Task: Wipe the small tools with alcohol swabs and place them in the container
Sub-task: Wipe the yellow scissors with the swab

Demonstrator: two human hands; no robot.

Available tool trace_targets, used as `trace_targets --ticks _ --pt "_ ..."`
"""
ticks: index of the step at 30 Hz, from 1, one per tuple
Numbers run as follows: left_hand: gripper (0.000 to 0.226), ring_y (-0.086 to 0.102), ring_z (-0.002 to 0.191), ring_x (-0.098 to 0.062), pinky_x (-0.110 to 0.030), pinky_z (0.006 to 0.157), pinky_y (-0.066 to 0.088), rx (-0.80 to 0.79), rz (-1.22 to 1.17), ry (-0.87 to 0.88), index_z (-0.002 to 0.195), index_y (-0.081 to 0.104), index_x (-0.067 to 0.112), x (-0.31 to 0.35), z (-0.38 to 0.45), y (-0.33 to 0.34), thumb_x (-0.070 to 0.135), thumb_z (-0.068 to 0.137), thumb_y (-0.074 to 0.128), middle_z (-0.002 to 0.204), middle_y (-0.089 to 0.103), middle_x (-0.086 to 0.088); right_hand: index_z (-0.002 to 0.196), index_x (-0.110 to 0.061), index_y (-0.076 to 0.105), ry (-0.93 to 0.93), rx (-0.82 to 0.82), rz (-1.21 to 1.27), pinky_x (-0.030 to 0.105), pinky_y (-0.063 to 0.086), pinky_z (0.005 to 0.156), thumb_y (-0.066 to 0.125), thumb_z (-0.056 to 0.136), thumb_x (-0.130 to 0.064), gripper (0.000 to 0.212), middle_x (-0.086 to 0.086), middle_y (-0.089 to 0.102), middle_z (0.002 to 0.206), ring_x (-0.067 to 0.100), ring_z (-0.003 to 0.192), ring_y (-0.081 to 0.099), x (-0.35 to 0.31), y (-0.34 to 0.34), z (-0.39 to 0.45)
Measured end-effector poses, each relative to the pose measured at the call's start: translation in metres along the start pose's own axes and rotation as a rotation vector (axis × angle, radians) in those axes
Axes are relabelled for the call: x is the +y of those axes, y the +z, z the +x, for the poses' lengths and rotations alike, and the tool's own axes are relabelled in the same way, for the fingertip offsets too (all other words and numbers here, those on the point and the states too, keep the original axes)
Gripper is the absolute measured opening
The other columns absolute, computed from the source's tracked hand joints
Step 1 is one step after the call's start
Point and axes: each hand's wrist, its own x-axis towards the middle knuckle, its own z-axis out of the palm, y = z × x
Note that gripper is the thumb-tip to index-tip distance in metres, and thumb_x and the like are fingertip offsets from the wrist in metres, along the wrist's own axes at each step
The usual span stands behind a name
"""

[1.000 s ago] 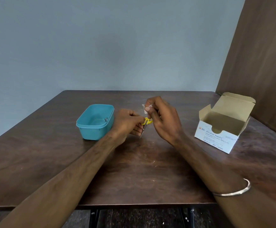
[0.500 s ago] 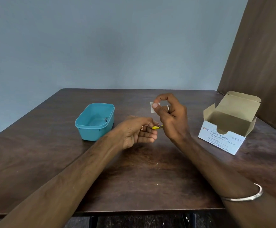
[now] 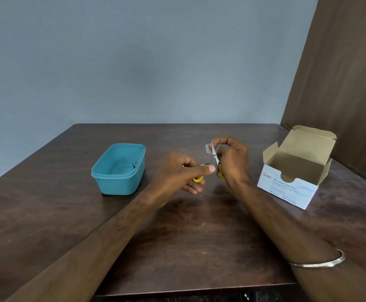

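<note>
Yellow-handled scissors [image 3: 216, 162] sit above the table's middle, opened wide, their blades half hidden by fingers. The left hand [image 3: 183, 175] grips one loop; the right hand [image 3: 232, 159] pinches a white swab [image 3: 208, 148] on a blade. Something small and dark lies in the teal tub [image 3: 119, 168], unclear. Dark wood table [image 3: 177, 236], grey-blue wall, open swab box [image 3: 295, 171] at right.

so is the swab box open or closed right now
Open. The alcohol swab box has its lid flap folded up and back, side flaps out, showing the bare cardboard inside. Whether any swabs remain: cannot tell.
</note>
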Motion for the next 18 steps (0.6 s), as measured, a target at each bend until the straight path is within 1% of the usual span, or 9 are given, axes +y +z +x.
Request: trace_targets --ticks 1,3,5,8,10,12,15,17,18 --pt "0.036 0.071 0.065 -0.031 -0.04 0.065 0.061 0.015 0.004 0.015 0.085 0.065 -0.004 0.001 -0.001 -0.002 0.029 0.081 0.079 0.076 0.074 -0.019 0.075 -0.02 0.069 -0.006 -0.005 -0.023 0.023 0.032 0.052 0.048 0.06 -0.016 0.026 0.011 0.074 0.08 0.015 0.051 0.047 0.001 -0.001 0.001" --pt "0.038 0.07 0.063 -0.033 -0.042 0.061 0.06 0.04 0.017 0.044 0.089 0.064 -0.005 0.003 -0.003 -0.004 0.029 0.082 0.079 0.072 0.073 -0.02 0.075 -0.019 0.071 -0.008 -0.022 -0.078 0.021 0.031 0.052 0.051 0.072 -0.007 0.023 0.001 0.069 0.071 0.009 0.05 0.044 0.005 -0.003 0.004" --pt "0.04 0.068 0.057 -0.033 -0.04 0.056 0.058 0.076 0.073 0.078 0.088 0.061 -0.003 0.003 -0.004 -0.002 0.033 0.083 0.077 0.066 0.071 -0.02 0.076 -0.016 0.072 -0.001 -0.027 -0.139 0.022 0.032 0.05 0.052 0.078 0.0 0.026 -0.003 0.065 0.065 0.009 0.052 0.047 0.008 -0.003 0.006" --pt "0.039 0.066 0.049 -0.032 -0.035 0.046 0.054 0.132 0.232 0.141 0.092 0.058 0.012 0.002 -0.005 0.001 0.049 0.085 0.07 0.057 0.068 -0.014 0.072 -0.018 0.071 0.001 -0.047 -0.219 0.025 0.039 0.051 0.049 0.078 0.002 0.03 -0.002 0.069 0.07 0.014 0.06 0.056 0.008 -0.001 0.005" --pt "0.033 0.064 0.044 -0.029 -0.03 0.042 0.05 0.146 0.316 0.187 0.097 0.058 0.025 0.0 -0.005 0.001 0.056 0.089 0.061 0.055 0.067 -0.011 0.071 -0.02 0.069 -0.011 -0.084 -0.267 0.024 0.042 0.054 0.05 0.079 0.001 0.031 -0.002 0.071 0.072 0.012 0.062 0.059 0.007 0.0 0.003" --pt "0.028 0.057 0.039 -0.022 -0.028 0.041 0.047 0.163 0.334 0.243 0.099 0.058 0.03 -0.004 -0.005 0.001 0.056 0.094 0.053 0.052 0.064 -0.009 0.075 -0.02 0.07 -0.035 -0.134 -0.303 0.022 0.041 0.055 0.052 0.082 -0.002 0.027 -0.003 0.07 0.072 0.01 0.064 0.059 0.007 0.002 0.0" --pt "0.03 0.048 0.04 -0.01 -0.028 0.046 0.039 0.211 0.333 0.339 0.095 0.06 0.023 -0.012 0.001 0.002 0.05 0.099 0.047 0.047 0.052 -0.002 0.081 -0.017 0.071 -0.063 -0.201 -0.336 0.022 0.039 0.054 0.053 0.082 -0.003 0.023 -0.004 0.068 0.068 0.007 0.059 0.056 0.006 0.003 -0.004" --pt "0.033 0.046 0.044 -0.009 -0.032 0.05 0.037 0.227 0.311 0.36 0.09 0.061 0.019 -0.017 0.005 0.001 0.048 0.1 0.047 0.048 0.047 0.005 0.082 -0.019 0.07 -0.082 -0.227 -0.34 0.021 0.038 0.049 0.054 0.082 -0.002 0.023 -0.004 0.065 0.062 0.004 0.051 0.052 0.007 0.003 -0.004" --pt "0.034 0.045 0.046 -0.009 -0.035 0.052 0.038 0.231 0.299 0.364 0.086 0.06 0.019 -0.018 0.006 0.0 0.047 0.1 0.047 0.049 0.046 0.008 0.083 -0.02 0.069 -0.087 -0.229 -0.327 0.02 0.038 0.048 0.055 0.083 -0.002 0.022 -0.002 0.065 0.063 0.006 0.05 0.052 0.007 0.002 -0.003"
